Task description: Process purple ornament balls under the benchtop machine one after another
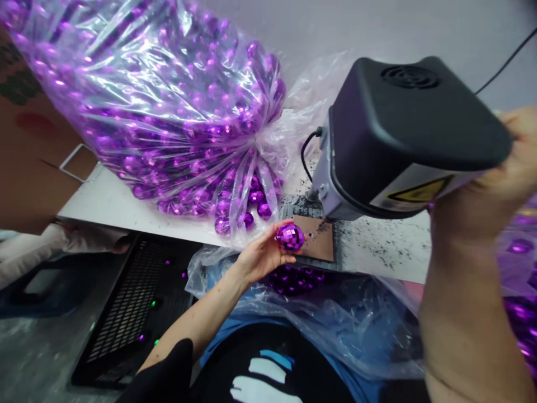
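Clamped around a purple mirrored ball (290, 238), the left hand (263, 256) has its thumb above and its fingers below, with the ball at two o'clock from the palm, taking twelve as the top of the view. Nearly round, the ball shows no clear long axis, though a small cap faces nine o'clock, toward the thumb. What matters most is how the ball stands to the black machine head (419, 117): its lower end sits near, at two o'clock from the ball, while a brown board (322, 251) spreads at three. Whether ball and board touch, I cannot tell. Far nearer to the ball is the left hand; well apart, between two and three o'clock, the right hand (519, 151) is at the back of the machine head, its fingers partly hidden, so I cannot tell how tightly they close. Toward eleven o'clock lies a clear bag (168, 101) of similar balls
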Demonstrator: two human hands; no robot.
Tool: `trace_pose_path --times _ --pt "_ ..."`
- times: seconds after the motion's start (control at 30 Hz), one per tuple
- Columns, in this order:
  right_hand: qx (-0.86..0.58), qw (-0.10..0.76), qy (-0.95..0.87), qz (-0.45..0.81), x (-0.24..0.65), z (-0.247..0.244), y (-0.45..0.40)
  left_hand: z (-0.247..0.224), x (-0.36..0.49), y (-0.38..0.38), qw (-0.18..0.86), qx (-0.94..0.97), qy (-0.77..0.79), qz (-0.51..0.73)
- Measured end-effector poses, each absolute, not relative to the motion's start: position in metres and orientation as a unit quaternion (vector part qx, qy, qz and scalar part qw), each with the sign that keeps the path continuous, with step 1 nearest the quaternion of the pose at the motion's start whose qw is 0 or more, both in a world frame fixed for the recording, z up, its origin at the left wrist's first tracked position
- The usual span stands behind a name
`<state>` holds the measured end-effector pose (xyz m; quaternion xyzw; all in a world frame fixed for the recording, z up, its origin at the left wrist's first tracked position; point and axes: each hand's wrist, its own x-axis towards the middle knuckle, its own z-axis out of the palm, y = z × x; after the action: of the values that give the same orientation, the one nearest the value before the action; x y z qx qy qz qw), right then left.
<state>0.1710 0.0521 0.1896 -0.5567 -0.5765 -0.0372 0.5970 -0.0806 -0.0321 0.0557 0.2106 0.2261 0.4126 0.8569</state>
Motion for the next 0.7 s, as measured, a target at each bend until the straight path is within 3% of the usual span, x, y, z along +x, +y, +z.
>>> trace_pose_path --times 0.43,0.7 --pt "-0.539 0.609 -0.583 -0.004 0.161 0.196 0.047 0.036 -0.065 -0.025 0.843 0.235 0.303 0.377" --pt "-0.525 0.614 -0.59 -0.009 0.162 0.196 0.049 0.035 -0.074 -0.03 0.874 0.253 0.267 0.316"
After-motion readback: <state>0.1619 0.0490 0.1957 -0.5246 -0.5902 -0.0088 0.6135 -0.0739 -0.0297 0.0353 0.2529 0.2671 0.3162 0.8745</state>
